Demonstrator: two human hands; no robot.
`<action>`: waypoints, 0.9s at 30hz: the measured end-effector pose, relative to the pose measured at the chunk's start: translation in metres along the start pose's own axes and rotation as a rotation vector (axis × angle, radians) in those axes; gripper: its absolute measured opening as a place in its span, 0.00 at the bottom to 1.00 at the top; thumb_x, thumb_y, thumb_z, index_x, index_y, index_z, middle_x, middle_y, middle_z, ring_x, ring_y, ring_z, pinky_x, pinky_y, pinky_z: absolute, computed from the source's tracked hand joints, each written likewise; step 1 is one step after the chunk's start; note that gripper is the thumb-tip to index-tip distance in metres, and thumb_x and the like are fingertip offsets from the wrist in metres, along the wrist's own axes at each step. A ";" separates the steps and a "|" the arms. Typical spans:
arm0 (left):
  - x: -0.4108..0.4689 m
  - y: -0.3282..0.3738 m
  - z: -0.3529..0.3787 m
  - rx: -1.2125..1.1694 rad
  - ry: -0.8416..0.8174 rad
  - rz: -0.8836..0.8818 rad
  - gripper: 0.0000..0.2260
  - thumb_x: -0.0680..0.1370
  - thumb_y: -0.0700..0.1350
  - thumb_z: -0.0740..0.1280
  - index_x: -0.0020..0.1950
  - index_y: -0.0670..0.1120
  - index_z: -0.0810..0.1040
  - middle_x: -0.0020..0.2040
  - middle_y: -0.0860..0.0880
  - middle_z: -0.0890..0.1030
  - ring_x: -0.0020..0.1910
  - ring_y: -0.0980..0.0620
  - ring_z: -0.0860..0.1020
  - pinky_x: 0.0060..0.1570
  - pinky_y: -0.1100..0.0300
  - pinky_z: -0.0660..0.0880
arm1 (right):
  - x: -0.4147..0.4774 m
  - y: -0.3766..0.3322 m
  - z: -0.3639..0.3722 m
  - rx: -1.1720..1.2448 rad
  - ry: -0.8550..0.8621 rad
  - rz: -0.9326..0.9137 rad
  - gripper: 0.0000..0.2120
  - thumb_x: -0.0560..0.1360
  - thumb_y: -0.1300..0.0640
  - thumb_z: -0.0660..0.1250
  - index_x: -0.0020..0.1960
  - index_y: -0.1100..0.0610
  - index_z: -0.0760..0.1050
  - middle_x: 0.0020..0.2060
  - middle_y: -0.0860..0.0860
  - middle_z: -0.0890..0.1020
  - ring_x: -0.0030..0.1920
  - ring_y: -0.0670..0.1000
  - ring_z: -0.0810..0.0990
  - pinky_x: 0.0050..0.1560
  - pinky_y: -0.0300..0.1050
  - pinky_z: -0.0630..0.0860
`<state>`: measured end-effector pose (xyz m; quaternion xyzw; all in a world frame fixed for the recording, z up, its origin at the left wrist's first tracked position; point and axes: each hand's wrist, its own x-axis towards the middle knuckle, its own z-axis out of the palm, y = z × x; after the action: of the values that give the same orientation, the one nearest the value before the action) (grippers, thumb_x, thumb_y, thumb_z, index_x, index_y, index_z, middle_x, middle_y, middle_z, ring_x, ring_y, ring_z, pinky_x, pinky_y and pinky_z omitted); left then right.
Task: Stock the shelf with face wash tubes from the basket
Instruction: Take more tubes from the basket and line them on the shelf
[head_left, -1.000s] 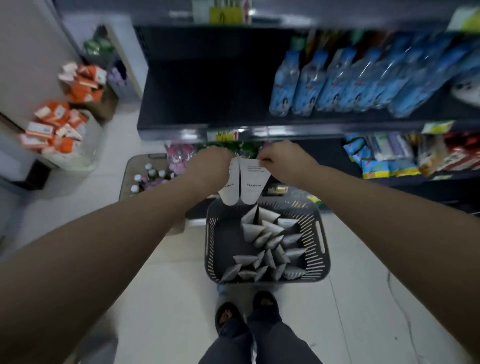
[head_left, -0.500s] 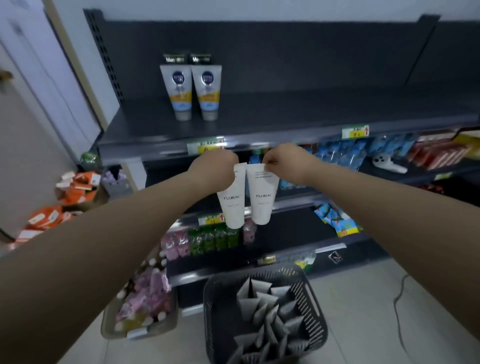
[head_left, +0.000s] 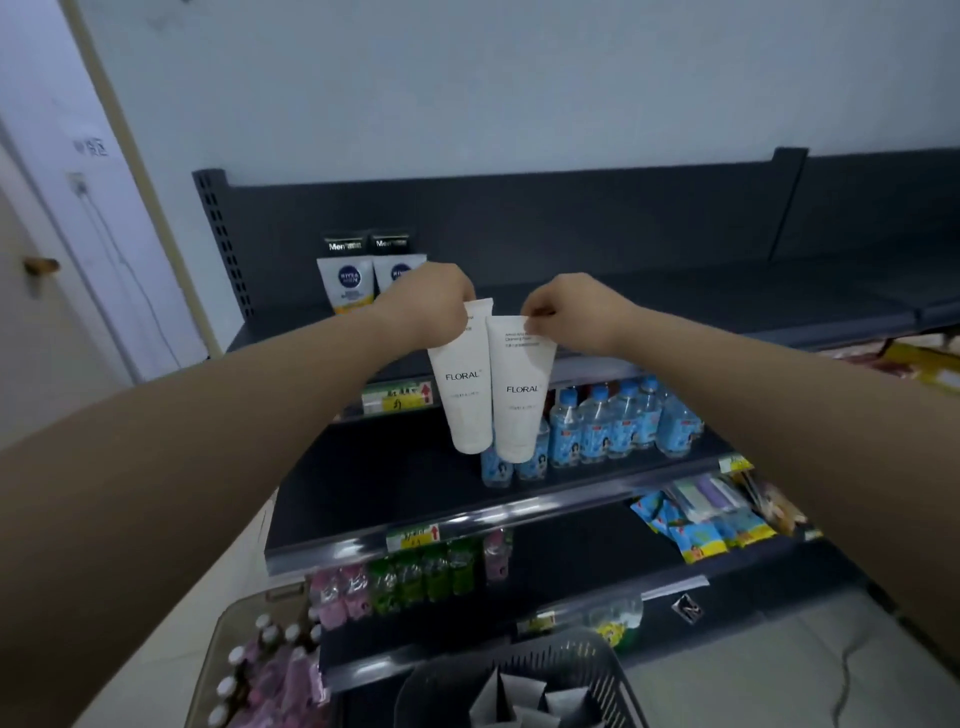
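Your left hand (head_left: 435, 307) and right hand (head_left: 567, 313) each pinch a tube (head_left: 466, 397) by its crimp, cap-down to stand on the twelve-o'clock shelf (head_left: 675, 306).

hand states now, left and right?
Left hand: grips the left Floral tube by its top.
Right hand: pinches the right Floral tube by its top.

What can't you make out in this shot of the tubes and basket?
Head view:
- Basket: cut off by the bottom edge; contents uncountable.
- Left tube: upper print hidden by left hand.
- Right tube: small print too small; right hand covers its top corner.
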<state>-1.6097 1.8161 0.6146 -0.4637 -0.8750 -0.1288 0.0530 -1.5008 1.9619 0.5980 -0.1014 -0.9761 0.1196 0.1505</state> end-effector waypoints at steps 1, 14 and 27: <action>0.006 0.002 -0.005 0.001 0.014 -0.003 0.15 0.74 0.33 0.57 0.54 0.41 0.80 0.50 0.44 0.80 0.47 0.44 0.78 0.38 0.57 0.74 | 0.004 0.003 -0.007 -0.003 0.007 -0.007 0.10 0.77 0.60 0.61 0.51 0.58 0.81 0.44 0.47 0.78 0.47 0.48 0.76 0.46 0.41 0.68; 0.117 0.025 -0.060 0.024 0.151 -0.059 0.16 0.76 0.34 0.58 0.60 0.43 0.78 0.59 0.44 0.79 0.58 0.45 0.75 0.47 0.58 0.69 | 0.095 0.055 -0.091 0.032 0.090 -0.070 0.10 0.76 0.61 0.61 0.51 0.59 0.81 0.42 0.48 0.78 0.38 0.45 0.74 0.38 0.38 0.69; 0.246 0.025 -0.020 0.062 0.138 -0.114 0.15 0.75 0.34 0.58 0.56 0.43 0.79 0.57 0.44 0.79 0.55 0.45 0.76 0.47 0.57 0.71 | 0.195 0.154 -0.088 0.055 0.053 -0.094 0.10 0.77 0.61 0.61 0.53 0.58 0.81 0.46 0.50 0.80 0.46 0.48 0.75 0.45 0.40 0.68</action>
<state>-1.7282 2.0200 0.6905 -0.4011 -0.8978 -0.1362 0.1200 -1.6302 2.1722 0.6916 -0.0542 -0.9718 0.1364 0.1846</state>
